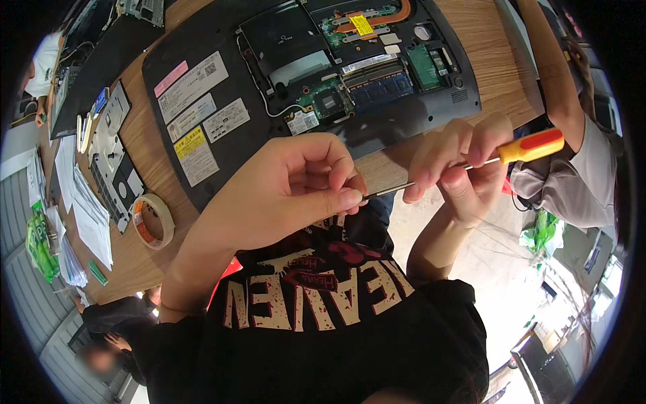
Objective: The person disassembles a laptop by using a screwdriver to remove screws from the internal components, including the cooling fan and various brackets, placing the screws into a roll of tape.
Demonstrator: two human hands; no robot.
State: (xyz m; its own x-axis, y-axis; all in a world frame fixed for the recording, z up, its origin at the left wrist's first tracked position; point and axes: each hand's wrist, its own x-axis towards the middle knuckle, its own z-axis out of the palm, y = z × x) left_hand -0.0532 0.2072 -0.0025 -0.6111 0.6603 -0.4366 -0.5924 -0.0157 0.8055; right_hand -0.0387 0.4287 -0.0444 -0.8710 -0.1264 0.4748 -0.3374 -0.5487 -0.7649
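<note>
A screwdriver (531, 146) with a yellow and red handle lies across my right hand (464, 158), its thin shaft pinched between the fingers. The shaft points left to my left hand (303, 178), whose thumb and fingertips close together at the tip. Whatever small thing may sit between those fingertips is too small to make out. Both hands are held in front of my body, above the near edge of an upturned black laptop (235, 158). Its underside is opened up, showing memory modules (380, 87), a copper heat pipe (404, 13) and green circuit boards.
On the wooden table (134, 269) at left are a tape roll (153, 221), metal laptop parts (114, 175) and paper sheets (91, 215). Another person's arm (558, 74) reaches in at the right. A further person (114, 330) is at the lower left.
</note>
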